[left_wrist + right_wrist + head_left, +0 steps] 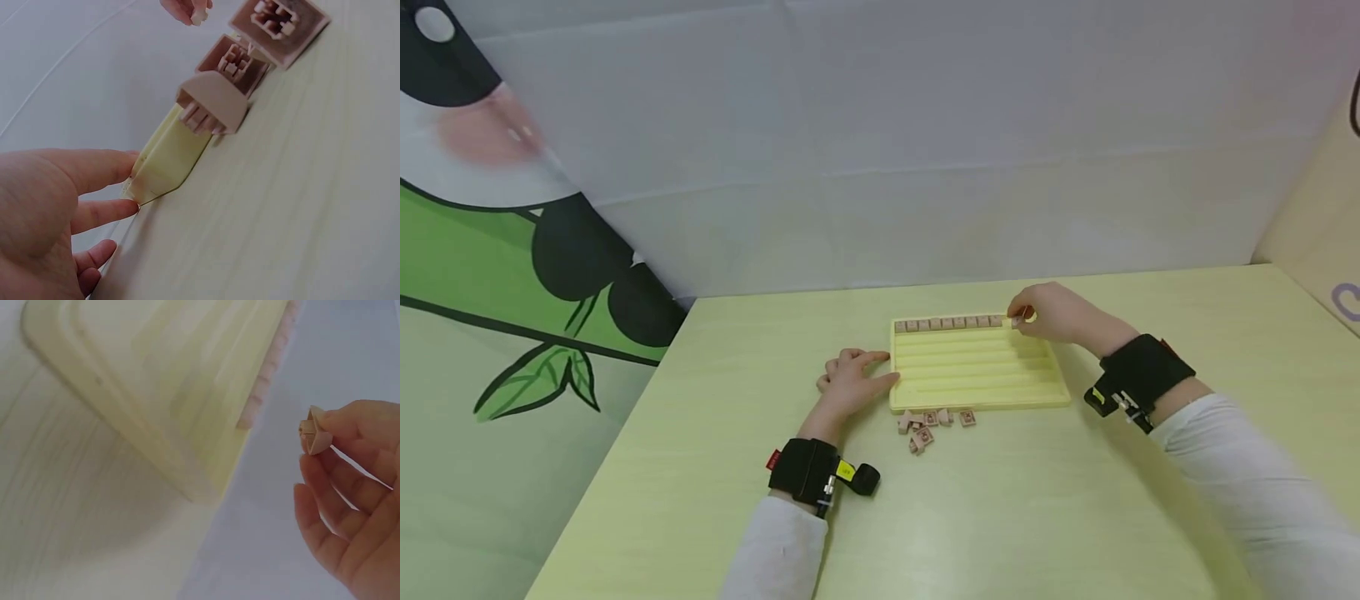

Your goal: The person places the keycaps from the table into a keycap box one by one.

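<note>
A pale yellow tray (973, 371) with stepped ridges lies on the table. Along its far ridge runs a row of pinkish-brown keycaps (947, 323), leaving the right end bare. My right hand (1060, 317) is over the far right corner, pinching a single keycap (317, 432) between thumb and forefinger; its hollow underside with the stem shows in the right wrist view. With fingers extended, my left hand (850, 383) touches the tray's left edge with its fingertips. Several loose keycaps (923, 437) lie by the tray's near edge, some showing their undersides in the left wrist view.
The pale wooden table (1037, 517) reaches back to a whitish cloth wall (925, 150). To the left hangs a green printed sheet (535, 358) with cartoon shapes. A beige panel (1318, 225) borders the right side.
</note>
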Available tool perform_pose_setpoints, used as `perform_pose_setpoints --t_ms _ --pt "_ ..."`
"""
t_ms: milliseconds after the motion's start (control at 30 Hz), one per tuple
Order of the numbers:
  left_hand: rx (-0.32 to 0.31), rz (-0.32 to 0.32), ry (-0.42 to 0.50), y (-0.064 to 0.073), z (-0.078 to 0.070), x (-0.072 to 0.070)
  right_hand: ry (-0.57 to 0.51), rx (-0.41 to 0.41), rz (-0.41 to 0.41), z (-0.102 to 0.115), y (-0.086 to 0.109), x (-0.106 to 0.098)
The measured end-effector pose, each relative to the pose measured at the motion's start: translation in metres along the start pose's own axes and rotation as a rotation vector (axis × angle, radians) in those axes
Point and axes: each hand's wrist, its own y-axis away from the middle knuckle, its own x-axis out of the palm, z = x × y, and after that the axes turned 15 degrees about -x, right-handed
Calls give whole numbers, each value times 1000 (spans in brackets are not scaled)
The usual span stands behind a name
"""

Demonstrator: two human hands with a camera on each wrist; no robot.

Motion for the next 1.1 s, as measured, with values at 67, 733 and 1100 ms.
perform_pose_setpoints --t_ms 67,733,1100 --pt "2 0 -4 0 0 1 -1 3 -3 -11 -2 2" --pt "7 1 4 -2 -2 4 40 -9 25 -46 -13 20" --pt "3 -1 -4 -2 -1 2 120 -18 44 -46 -14 19"
